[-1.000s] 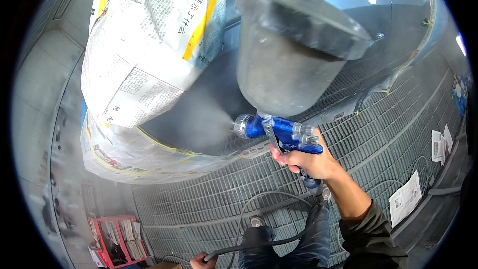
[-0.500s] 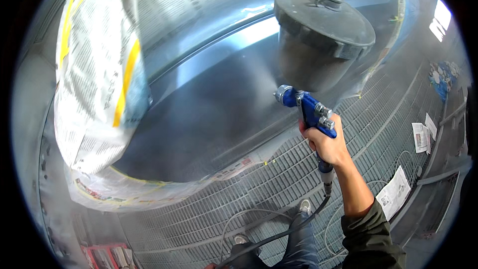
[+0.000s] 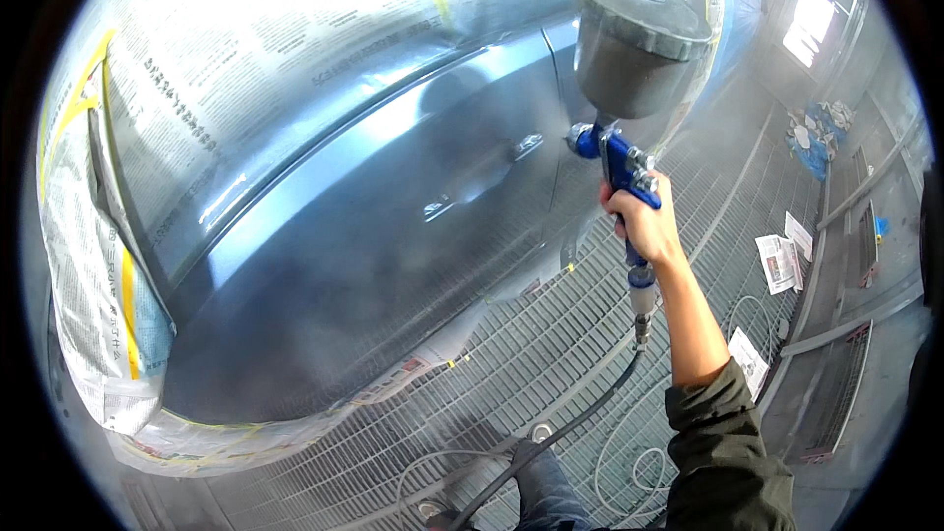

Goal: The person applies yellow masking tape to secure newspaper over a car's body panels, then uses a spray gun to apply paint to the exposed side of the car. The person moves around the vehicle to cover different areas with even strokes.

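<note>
My right hand (image 3: 649,224) is closed around the grip of a blue spray gun (image 3: 621,165). A large grey lidded paint cup (image 3: 639,64) sits upright on top of the gun. Its silver nozzle faces left, a short way off the glossy dark blue-grey car side panel (image 3: 374,265). Pale haze hangs between nozzle and panel. Two bright spots (image 3: 529,147) mark the door handle area. From the grip's lower end, a dark air hose (image 3: 580,442) runs down past my legs. My left hand is out of sight.
Newspaper masking (image 3: 265,49) with yellow tape covers the car's upper part; a wrapped piece (image 3: 98,305) juts out at left. Underfoot lies metal grating (image 3: 551,344) with a looped pale hose (image 3: 639,482). Paper sheets (image 3: 779,264) and a blue-and-white heap (image 3: 818,136) lie to the right.
My view has swung right along the car, bringing the door handle area into sight. The spray gun has travelled along the panel toward the right, still in my right hand.
</note>
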A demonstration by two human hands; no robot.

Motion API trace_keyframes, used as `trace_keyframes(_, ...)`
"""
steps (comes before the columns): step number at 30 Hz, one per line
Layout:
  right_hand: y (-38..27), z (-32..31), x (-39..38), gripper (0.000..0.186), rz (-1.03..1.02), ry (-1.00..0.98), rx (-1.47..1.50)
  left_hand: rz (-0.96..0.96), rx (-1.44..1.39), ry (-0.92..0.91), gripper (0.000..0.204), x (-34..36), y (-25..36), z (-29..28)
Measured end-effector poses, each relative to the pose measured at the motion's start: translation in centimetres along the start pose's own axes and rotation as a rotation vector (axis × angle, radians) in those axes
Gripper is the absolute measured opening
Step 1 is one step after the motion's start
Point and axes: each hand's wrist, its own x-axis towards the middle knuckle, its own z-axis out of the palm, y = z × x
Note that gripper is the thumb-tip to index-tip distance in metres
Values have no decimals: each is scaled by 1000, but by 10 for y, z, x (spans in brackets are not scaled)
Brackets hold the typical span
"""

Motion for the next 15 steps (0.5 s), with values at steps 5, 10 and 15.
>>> trace_keyframes(5,8,-31,32,11,-26,115,-61,370,51,90,34,13,-19,23)
trace_keyframes(10,13,-25,13,67,-169,347,-219,401,84,224,34,11,-21,-10)
trace_keyframes(15,-10,14,-77,44,16,124,175,483,6,342,32,37,-104,-98)
